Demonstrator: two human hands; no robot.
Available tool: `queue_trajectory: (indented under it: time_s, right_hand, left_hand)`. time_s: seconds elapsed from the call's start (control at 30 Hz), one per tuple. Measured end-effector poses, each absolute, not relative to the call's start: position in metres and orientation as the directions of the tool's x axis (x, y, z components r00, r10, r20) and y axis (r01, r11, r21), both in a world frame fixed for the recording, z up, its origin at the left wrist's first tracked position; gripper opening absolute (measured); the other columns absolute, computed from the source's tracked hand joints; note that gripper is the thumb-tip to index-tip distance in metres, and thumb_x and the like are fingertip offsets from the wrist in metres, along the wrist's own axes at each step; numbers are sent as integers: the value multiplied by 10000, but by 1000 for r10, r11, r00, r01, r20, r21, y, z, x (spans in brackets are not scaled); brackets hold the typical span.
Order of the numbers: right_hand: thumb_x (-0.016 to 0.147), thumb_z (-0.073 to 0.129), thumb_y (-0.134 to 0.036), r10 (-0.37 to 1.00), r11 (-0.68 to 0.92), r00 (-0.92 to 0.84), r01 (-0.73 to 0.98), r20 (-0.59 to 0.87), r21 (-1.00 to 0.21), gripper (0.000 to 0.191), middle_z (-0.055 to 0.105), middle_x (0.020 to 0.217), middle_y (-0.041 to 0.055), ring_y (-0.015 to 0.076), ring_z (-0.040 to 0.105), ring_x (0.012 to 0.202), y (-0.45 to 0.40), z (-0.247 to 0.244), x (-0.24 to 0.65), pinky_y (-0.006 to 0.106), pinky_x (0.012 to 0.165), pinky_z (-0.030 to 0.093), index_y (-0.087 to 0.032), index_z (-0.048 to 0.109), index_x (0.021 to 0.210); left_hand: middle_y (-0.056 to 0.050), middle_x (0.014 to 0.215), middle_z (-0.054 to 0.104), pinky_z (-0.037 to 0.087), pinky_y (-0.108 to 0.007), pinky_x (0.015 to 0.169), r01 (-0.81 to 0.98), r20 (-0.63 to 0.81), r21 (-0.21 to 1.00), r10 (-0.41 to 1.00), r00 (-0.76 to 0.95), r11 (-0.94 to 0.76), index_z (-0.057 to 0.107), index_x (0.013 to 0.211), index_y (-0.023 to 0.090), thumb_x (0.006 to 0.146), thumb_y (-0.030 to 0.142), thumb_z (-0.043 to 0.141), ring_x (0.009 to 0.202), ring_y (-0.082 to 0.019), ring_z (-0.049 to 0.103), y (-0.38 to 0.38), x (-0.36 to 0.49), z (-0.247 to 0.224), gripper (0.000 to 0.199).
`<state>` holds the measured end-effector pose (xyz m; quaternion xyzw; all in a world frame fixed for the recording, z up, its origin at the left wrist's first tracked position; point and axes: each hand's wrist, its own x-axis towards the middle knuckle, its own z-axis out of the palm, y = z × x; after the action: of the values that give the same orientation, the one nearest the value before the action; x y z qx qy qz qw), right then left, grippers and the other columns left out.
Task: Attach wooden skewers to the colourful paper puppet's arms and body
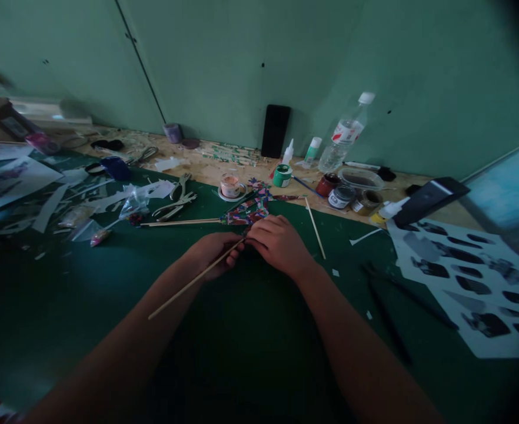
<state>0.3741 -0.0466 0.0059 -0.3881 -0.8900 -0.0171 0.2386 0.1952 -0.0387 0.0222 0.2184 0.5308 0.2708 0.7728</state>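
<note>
My left hand (218, 250) is closed around a thin wooden stick (189, 285), which slants down toward the lower left. Its upper end meets the fingertips of my right hand (279, 241). Those fingers are pinched together there, and what sits between them is mostly hidden. Just beyond both hands lie colourful patterned cut-out pieces (239, 217), with a pair of light sticks (180, 222) reaching out to the left. To the right of my right hand rests another loose stick (315, 228).
Pliers (175, 203) lie left of an open paint jar (230, 186). Behind stand a green paint jar (282, 175), a dark phone (275, 131) and a plastic bottle (342, 136). Dark long-handled pliers (412, 291) and printed sheets (466, 282) are at right; paper scraps (50, 206) litter the left.
</note>
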Motion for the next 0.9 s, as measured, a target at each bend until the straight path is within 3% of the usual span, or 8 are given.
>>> queue_trajectory:
  time_s: [0.2, 0.37, 0.47, 0.57, 0.63, 0.73, 0.9]
  right_hand:
    - [929, 516, -246, 698, 688, -564, 698, 441, -197, 139, 693, 977, 38, 199, 561, 966, -47, 5, 371, 351, 848, 335, -203, 648, 931]
    - [907, 552, -265, 760, 629, -420, 669, 496, -396, 103, 692, 942, 33, 193, 581, 947, -47, 4, 369, 346, 833, 357, -199, 632, 903]
    - [899, 553, -276, 805, 577, -301, 595, 511, -559, 115, 681, 877, 33, 180, 593, 869, -45, 4, 370, 328, 795, 402, -204, 630, 852]
    - [888, 561, -283, 861, 497, -165, 471, 481, -728, 120, 680, 873, 31, 170, 609, 853, -43, 6, 372, 308, 792, 440, -208, 645, 845]
    - [877, 572, -306, 905, 412, -68, 397, 421, -820, 135, 682, 866, 27, 168, 617, 840, -42, 7, 373, 295, 774, 452, -204, 656, 851]
    - [870, 575, -347, 951, 293, 5, 312, 310, -904, 177, 675, 811, 12, 153, 608, 771, -41, 8, 375, 270, 707, 451, -197, 666, 850]
    - [872, 568, -366, 975, 209, 28, 229, 221, -951, 201, 659, 798, 3, 141, 591, 758, -39, 9, 374, 259, 694, 448, -194, 665, 835]
  left_hand:
    - [-54, 749, 649, 425, -152, 372, -196, -632, 701, 725, 274, 686, 652, 864, 70, 845, 91, 517, 448, -54, 525, -54, 182, 37, 138]
    - [-137, 962, 691, 523, -240, 530, -288, -520, 740, 789, 327, 608, 647, 1005, 69, 847, 116, 484, 624, -134, 637, -53, 182, 72, 232]
    - [-137, 1026, 677, 516, -265, 578, -241, -293, 892, 896, 334, 382, 589, 1157, 99, 839, 159, 519, 697, -153, 646, -38, 192, 75, 331]
    - [-104, 1029, 671, 518, -292, 694, 32, 41, 998, 964, 264, -51, 553, 1201, 124, 783, 127, 586, 782, -153, 641, -19, 200, 59, 419]
    - [-85, 977, 676, 510, -307, 750, 201, 189, 946, 936, 298, -255, 597, 1102, 120, 792, 173, 602, 830, -159, 631, -9, 201, 45, 315]
    - [-55, 895, 682, 493, -295, 702, 357, 271, 826, 863, 427, -437, 650, 1009, 146, 840, 255, 575, 767, -144, 614, 0, 198, 30, 214]
    - [-26, 861, 692, 459, -262, 661, 354, 336, 736, 765, 550, -577, 688, 985, 186, 881, 302, 553, 743, -127, 609, 6, 200, 20, 206]
